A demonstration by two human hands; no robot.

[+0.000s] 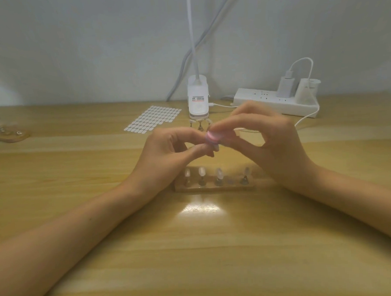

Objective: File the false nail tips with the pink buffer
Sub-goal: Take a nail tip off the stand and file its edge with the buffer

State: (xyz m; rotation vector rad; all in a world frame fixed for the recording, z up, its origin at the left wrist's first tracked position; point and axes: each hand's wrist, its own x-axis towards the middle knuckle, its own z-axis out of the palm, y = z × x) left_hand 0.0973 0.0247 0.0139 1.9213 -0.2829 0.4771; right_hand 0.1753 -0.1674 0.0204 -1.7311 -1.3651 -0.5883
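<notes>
My right hand (266, 141) pinches a small pink buffer (212, 136) between thumb and forefinger, above the middle of the table. My left hand (167, 156) pinches a false nail tip (215, 148) on its small stand, right under the buffer; buffer and tip look to be touching. Below the hands a wooden holder (214, 187) carries several more clear nail tips (202, 171) upright on pegs, with one peg place bare.
A sheet of white adhesive tabs (153, 118) lies behind the hands. A white clip lamp base (198, 98) stands at the back centre. A white power strip (276, 101) with plugs and cables lies back right. Another wooden holder (5, 131) sits far left.
</notes>
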